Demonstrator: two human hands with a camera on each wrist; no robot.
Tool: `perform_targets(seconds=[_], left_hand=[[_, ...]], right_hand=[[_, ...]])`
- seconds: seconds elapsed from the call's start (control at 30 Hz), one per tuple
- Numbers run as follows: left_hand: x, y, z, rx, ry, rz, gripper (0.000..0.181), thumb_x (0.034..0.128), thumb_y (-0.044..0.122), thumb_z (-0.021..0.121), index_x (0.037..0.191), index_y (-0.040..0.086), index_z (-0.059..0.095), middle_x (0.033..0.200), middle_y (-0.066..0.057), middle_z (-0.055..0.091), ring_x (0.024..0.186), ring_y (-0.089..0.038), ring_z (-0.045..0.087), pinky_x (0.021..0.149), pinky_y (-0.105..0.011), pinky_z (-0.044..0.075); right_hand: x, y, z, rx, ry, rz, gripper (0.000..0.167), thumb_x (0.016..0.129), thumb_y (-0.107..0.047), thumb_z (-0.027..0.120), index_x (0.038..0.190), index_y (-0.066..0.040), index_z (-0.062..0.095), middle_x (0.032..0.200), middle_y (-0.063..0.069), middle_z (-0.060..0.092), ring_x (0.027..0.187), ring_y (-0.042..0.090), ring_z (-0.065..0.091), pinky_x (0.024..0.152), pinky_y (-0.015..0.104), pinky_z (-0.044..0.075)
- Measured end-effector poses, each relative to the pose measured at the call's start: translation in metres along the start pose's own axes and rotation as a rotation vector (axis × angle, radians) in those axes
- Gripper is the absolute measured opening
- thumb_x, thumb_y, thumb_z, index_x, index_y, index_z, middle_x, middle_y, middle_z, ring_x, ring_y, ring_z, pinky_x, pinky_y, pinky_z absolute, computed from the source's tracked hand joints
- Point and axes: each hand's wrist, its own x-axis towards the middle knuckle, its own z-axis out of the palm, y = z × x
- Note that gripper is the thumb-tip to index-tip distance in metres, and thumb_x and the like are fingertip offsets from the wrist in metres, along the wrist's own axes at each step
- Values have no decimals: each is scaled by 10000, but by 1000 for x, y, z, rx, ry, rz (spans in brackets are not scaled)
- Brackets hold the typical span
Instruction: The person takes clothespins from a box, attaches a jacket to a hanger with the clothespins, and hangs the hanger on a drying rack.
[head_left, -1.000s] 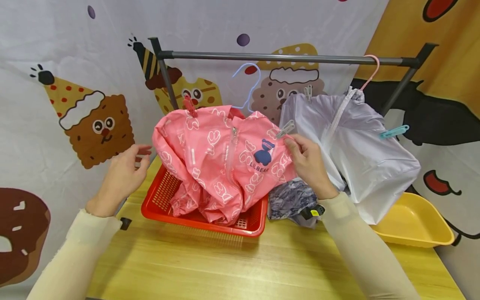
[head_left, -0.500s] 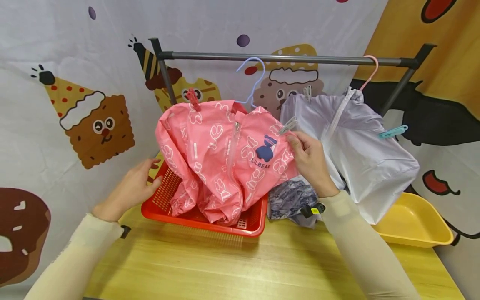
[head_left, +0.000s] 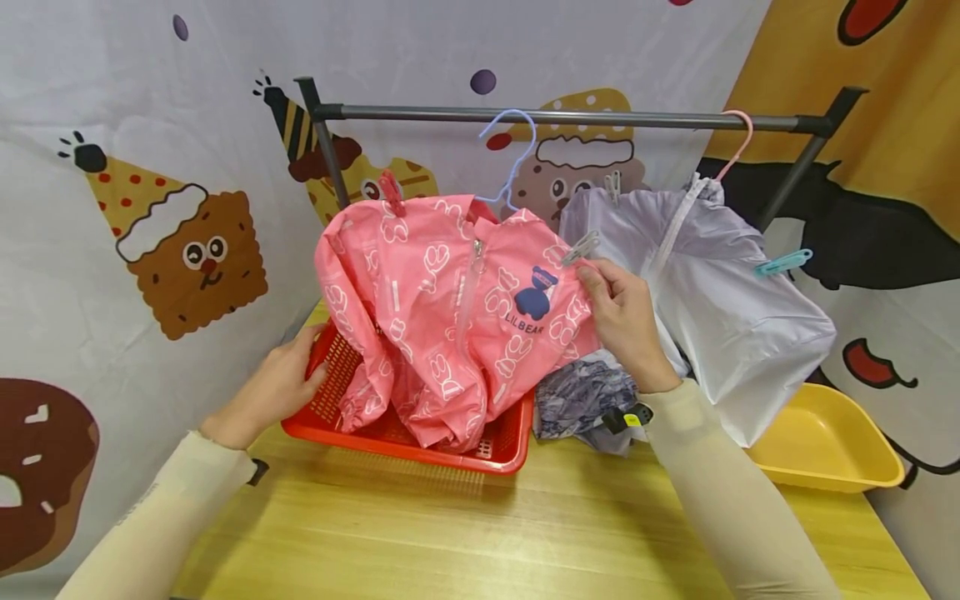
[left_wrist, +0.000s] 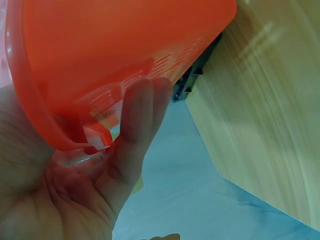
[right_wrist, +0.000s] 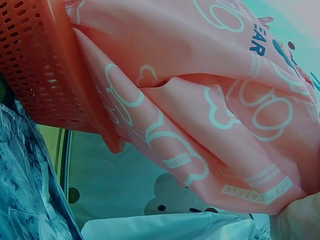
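A pink jacket (head_left: 442, 308) with white outlines and a blue bear print hangs on a blue hanger (head_left: 517, 154), its lower part inside the red basket (head_left: 405, 450). With thumb and fingers my right hand (head_left: 624, 321) pinches the jacket's shoulder beside a grey clothespin (head_left: 581, 248). A red clothespin (head_left: 391, 192) is on the other shoulder. My left hand (head_left: 273, 387) grips the basket's left end; in the left wrist view its fingers (left_wrist: 132, 125) reach around the outside below the rim. The hanger's hook is up at the rack's bar, but I cannot tell whether it bears on it.
A dark metal rack bar (head_left: 585, 118) spans the back. From it a silvery garment (head_left: 735, 325) hangs on a pink hanger (head_left: 738, 146), with a teal clothespin (head_left: 783, 262). A grey patterned cloth (head_left: 581, 400) and a yellow basin (head_left: 832, 442) lie on the wooden table (head_left: 540, 533).
My left hand has come down and right onto the red basket's left end. My right hand has lifted slightly, and the jacket and blue hanger have risen toward the bar.
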Motion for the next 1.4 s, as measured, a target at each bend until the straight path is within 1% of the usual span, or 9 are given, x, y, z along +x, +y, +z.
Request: perform_targets(seconds=[0.13,0.33,0.47,0.7,1.0,1.2,1.4], left_hand=[[-1,1,1,-7,11,9,629,1077,13,696,1641,-93,439,1424,-373,724,1132,-531,804,1008,-718,664],[-1,2,2,-16,30,10,618,1081,4,691,1642,-96,449,1419,-378,729,1129,-532,808,1001,-715,667],[-1,4,2,-25,26,1,622,1087,16,691,1651,-96,452,1425,-375,727,1140,-533,805,1010,-716,663],[-1,6,1,-45,33,1,640,1096,22,689,1679,-90,448,1412,-378,729,1135,-524,797,994,-723,666],[0,11,-5,-52,27,-13,658,1101,44,692,1698,-76,442,1400,-371,738,1110,-496,788,973,-713,678],[-1,9,-8,-57,28,-21,674,1088,50,719,1692,-79,448,1359,-377,743,1067,-479,780,931,-694,694],[-3,8,-12,-74,11,-52,691,1091,68,723,1696,-82,426,1361,-389,724,1022,-459,779,868,-659,714]], right_hand=[[0,-2,0,20,-1,2,276,1197,-300,698,1224,-88,873,766,-152,693,636,-1,629,599,190,504],[0,-1,-2,37,8,11,278,1194,-289,701,1209,-70,872,779,-161,693,656,-2,623,609,183,507],[0,0,-4,41,8,18,280,1194,-281,700,1217,-64,874,798,-172,701,680,-4,625,634,179,510],[0,0,-9,56,6,17,281,1198,-242,689,1242,-22,858,808,-200,711,679,-17,638,631,168,515],[1,2,-14,61,23,36,318,1198,-296,695,1237,-28,861,798,-204,734,657,-28,662,622,172,538],[1,2,-17,63,24,54,334,1200,-321,691,1232,-35,861,767,-196,727,621,-30,664,583,173,539],[2,2,-18,76,34,57,322,1199,-295,693,1221,-20,859,749,-187,714,609,-27,654,569,172,536]])
